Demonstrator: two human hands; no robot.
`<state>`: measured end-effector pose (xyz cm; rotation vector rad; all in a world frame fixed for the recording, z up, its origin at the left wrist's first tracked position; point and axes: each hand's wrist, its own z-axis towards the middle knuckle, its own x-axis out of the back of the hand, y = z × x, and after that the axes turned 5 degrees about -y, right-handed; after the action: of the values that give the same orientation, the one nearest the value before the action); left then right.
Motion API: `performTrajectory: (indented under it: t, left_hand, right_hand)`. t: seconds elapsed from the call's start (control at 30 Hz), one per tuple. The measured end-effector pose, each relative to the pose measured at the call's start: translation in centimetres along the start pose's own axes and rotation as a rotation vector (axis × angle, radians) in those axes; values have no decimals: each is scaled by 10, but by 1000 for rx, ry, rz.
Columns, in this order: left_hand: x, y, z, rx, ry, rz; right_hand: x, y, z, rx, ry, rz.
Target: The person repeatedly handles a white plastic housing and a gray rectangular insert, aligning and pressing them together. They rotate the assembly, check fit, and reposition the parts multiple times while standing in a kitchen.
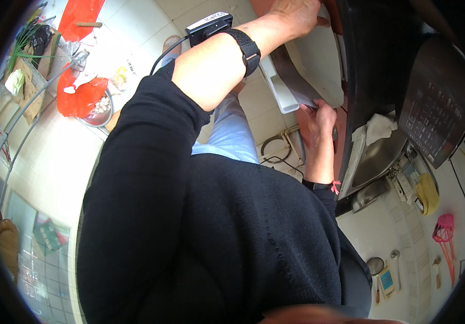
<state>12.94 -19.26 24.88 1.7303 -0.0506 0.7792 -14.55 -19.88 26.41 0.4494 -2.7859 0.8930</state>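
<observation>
At the top of the view, a white board point(318, 65) is steadied near its upper edge by the left hand point(294, 15), fingers spread flat. Its lower corner is pinched by the right hand point(318, 116), the grip closed tight, just beside the metal sink point(375, 156).

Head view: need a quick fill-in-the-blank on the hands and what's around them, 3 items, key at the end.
1. The left hand rests on the top edge of a white ____.
2. The right hand grips the lower edge of the board; at its wrist is a ____ string.
3. On the tiled floor to the left, a metal bowl lies beside a ____ plastic bag.

Missing words: board; red; red
</observation>
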Motion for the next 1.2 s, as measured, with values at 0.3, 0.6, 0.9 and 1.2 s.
performTrajectory:
  t: [0.3,0.6,0.9,1.2]
  left_hand:
    - [-1,1,2,20,11,104]
    - [-2,1,0,67,-35,42]
    - [-4,4,3,-7,-40,178]
    - [-2,3,-1,9,1,125]
  right_hand:
    - [-8,5,9,6,-4,23]
    - [5,-14,-15,-30,1,-4]
    - [6,11,28,-23,-31,71]
    - [-5,-2,4,13,28,10]
